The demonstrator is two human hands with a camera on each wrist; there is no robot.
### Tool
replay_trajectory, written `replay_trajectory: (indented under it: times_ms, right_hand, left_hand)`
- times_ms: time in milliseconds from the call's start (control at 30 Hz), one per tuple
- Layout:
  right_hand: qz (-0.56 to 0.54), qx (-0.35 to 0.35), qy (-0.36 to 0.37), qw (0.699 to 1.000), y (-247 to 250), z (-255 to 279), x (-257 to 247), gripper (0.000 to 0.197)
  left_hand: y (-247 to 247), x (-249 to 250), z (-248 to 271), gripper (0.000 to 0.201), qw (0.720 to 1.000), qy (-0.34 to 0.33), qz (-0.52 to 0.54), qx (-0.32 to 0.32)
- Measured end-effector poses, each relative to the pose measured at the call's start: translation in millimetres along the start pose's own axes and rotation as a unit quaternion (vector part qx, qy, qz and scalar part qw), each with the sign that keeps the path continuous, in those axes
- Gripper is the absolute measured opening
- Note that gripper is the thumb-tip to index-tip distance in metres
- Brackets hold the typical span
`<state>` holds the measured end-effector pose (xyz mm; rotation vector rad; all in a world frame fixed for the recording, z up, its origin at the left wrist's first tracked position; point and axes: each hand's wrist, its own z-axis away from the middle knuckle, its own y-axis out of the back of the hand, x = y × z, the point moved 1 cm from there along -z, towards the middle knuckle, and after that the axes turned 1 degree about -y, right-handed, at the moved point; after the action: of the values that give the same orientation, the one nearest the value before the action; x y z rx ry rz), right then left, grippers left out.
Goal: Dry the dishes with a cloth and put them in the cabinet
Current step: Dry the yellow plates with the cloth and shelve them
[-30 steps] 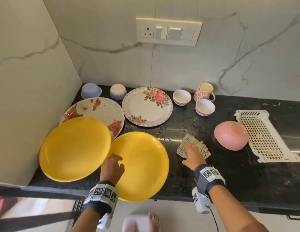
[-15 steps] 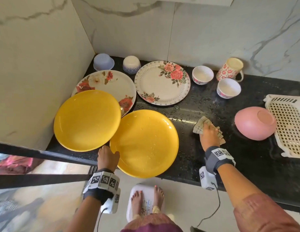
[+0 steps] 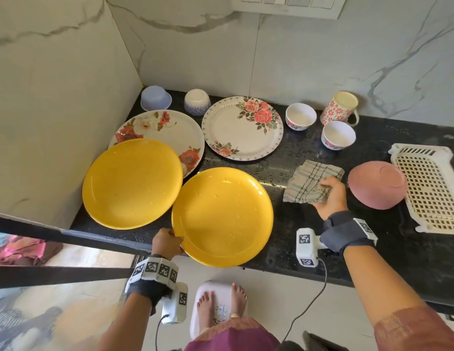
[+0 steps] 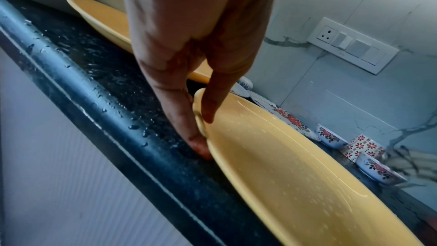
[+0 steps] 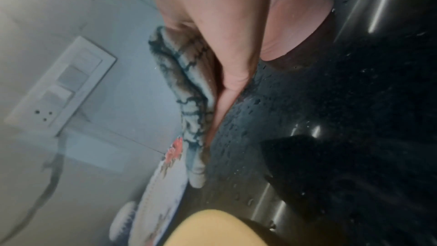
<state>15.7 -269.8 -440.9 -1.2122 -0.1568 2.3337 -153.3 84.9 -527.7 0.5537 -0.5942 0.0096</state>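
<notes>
On the black wet table, corner by the marble wall:
Near plate: round yellow plastic plate, front edge overhanging the table; droplets on its face, so not yet dried.
Left hand: left hand pinching that plate's near-left rim, thumb on top, fingers beneath; rim tipped up off the table, likely for lifting clear to wipe.
Cloth: folded grey checked cloth raised at its near edge, just right of the plate.
Right hand: right hand gripping the cloth's near-right corner, thumb above, fingers under; probably bringing it to the plate.
Second plate: matching yellow plate to the left, overlapping a floral white plate; waiting its turn.
Other dishes: another floral plate, small bowls, patterned mug, upturned pink bowl draining beside the white slotted tray.
Cabinet: not in view.
Stage: judged start of drying; nothing put away.
</notes>
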Motion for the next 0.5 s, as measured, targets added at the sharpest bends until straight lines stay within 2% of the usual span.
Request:
replay_trajectory:
  times_ms: [33,100,167,233,367,433,500]
  right_hand:
    - [-0.027,-0.03,-0.008,0.999,-2,3,-2,0.029]
    - [-0.017,-0.047,-0.007,0.999,-5,5,-2,0.031]
    - [0.024,-0.033,0.006,0.999,-7,7,0,0.036]
    - [0.057,-0.012,0.026,0.998,-11,10,0,0.039]
    - [0.152,0.018,0.078,0.985,-29,20,-4,0.032]
    - [0.228,0.044,0.128,0.964,-38,19,-5,0.028]
    - [0.336,0.056,0.177,0.923,-49,19,-6,0.021]
  left_hand:
    - [0,-2,-4,0.017,1.0,-0.005,0.015,-0.012]
    - [1,14,10,0.032,0.997,-0.02,0.064,-0.037]
    - [2,39,38,0.034,0.988,-0.024,0.135,-0.07]
    - [-2,54,51,0.048,0.975,-0.032,0.186,-0.118]
    - [-3,73,57,0.079,0.955,-0.06,0.202,-0.208]
    - [-3,85,59,0.086,0.946,-0.097,0.198,-0.236]
    - [-3,95,61,0.09,0.932,-0.138,0.204,-0.265]
